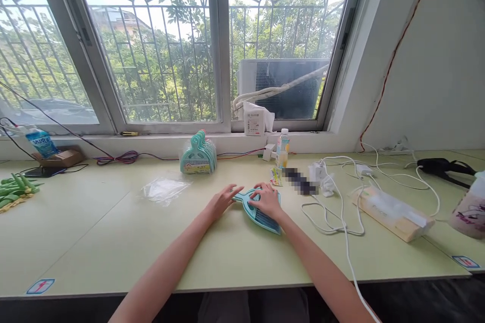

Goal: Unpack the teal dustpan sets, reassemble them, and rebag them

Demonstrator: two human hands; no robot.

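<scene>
From here, the teal dustpan and brush (262, 218) could skid or swivel on the smooth table (212, 257) if one hand pushes harder than the other. They lie flat between both hands. The right hand (268, 201) arches over them, fingers parted and touching the top; the left hand (222, 203) has fingers loosely spread at the handle's end. I can't tell whether either truly grips.

Spanning lower frame as pale green table (132, 257). Bearing green pods (17, 191) at far left, clear plastic bags (165, 189) left of centre, wrapped dustpans (197, 159) and loose teal dustpan (250, 212) near centre, white cables (345, 227) and tissue pack (392, 214) at right.
</scene>
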